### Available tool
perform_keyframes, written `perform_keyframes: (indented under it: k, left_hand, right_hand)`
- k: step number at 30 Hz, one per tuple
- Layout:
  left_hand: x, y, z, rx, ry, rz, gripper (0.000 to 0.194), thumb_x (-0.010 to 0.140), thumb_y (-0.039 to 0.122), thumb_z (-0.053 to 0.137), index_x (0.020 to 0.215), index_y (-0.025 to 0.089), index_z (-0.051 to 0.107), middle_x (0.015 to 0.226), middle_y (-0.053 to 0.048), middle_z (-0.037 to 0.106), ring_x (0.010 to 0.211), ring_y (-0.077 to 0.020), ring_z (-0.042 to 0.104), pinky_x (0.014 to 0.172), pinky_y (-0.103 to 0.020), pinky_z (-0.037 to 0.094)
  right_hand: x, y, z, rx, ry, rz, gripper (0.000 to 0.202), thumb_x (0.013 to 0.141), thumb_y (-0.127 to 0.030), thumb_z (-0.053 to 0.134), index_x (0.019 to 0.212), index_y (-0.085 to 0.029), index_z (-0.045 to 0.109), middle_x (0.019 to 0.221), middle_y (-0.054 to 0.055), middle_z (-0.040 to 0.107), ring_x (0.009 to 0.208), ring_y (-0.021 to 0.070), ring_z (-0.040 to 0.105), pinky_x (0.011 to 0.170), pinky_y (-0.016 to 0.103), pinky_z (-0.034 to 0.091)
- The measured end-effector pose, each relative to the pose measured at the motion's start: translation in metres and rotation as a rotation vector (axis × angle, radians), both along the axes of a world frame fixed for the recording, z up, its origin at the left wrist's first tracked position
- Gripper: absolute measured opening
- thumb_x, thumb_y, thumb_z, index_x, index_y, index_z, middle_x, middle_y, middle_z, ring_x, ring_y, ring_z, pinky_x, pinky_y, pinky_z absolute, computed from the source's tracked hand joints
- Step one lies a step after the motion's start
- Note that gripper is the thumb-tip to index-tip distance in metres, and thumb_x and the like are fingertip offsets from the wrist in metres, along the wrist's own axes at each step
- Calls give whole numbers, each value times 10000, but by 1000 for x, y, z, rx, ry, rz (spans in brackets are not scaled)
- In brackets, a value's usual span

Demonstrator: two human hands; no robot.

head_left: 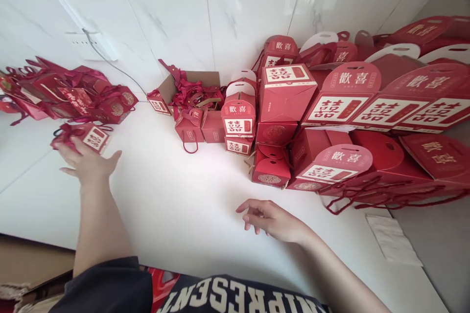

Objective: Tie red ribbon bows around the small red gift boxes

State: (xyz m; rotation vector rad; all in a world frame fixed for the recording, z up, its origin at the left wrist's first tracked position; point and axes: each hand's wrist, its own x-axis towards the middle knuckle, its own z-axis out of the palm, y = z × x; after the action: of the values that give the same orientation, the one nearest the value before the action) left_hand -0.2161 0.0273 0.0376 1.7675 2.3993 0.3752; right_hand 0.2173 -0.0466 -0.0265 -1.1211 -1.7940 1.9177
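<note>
My left hand (91, 159) reaches to the left side of the white tabletop, fingers spread. Its fingertips are at a small red gift box (96, 138) with a dark red ribbon bow; whether they touch it I cannot tell. Just behind that box stands a cluster of ribboned red boxes (119, 105). Over the middle of the table hovers my right hand (273, 220), its fingers loosely bent and apart, holding nothing. The nearest box to it is a small red one with a round gold pattern (270, 166).
Stacked red gift boxes (340, 93) with handles fill the right side against the wall. At the back, an open carton (205, 78) holds red ribbons (189, 90). A grey cable (113, 66) hangs from a wall socket (88, 46). White tissue (392, 239) lies at the right edge.
</note>
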Motion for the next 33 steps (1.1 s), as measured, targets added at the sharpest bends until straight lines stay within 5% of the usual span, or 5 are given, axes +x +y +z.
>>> perform_keyframes:
  k: [5,10,16,28,33]
  left_hand:
    - [19,31,-62,36,97,213,959,921,615,378,1496,-67,24,1588,-317,-22,1488,-425,6,1166,-623,112]
    - [46,62,-102,-63,89,132,820,951,550,272,1519,-31,164,1608,-271,101,1505,-377,79,1177,-638,51]
    - [52,74,-107,-45,146,42,771,951,561,223,1540,63,202,1628,-190,128,1509,-334,114,1183,-626,90]
    - [51,75,-113,105,-8,38,705,961,528,273,1491,67,340,1591,-227,241,1485,-373,188,1173,-641,62]
    - [55,90,-106,304,-95,42,626,993,464,191,1467,98,371,1485,-202,444,1405,-307,380,1178,-498,252]
  right_hand:
    - [-2,0,-3,45,-9,1,300,936,-416,526,1105,-198,644,868,47,723,674,143,626,581,237,451]
    - [-4,-2,-2,239,-117,-2,251,945,-348,498,1092,-221,655,862,35,733,743,164,662,678,258,473]
    - [-9,3,-8,564,-427,-46,233,927,-248,472,1088,-239,640,867,35,726,835,211,671,721,282,428]
    - [-11,2,-11,578,-432,-31,174,932,-239,459,1045,-233,591,813,22,689,758,184,639,680,252,389]
    - [-10,5,-12,573,-389,-44,151,927,-225,461,1011,-238,586,764,-7,668,706,156,610,662,232,387]
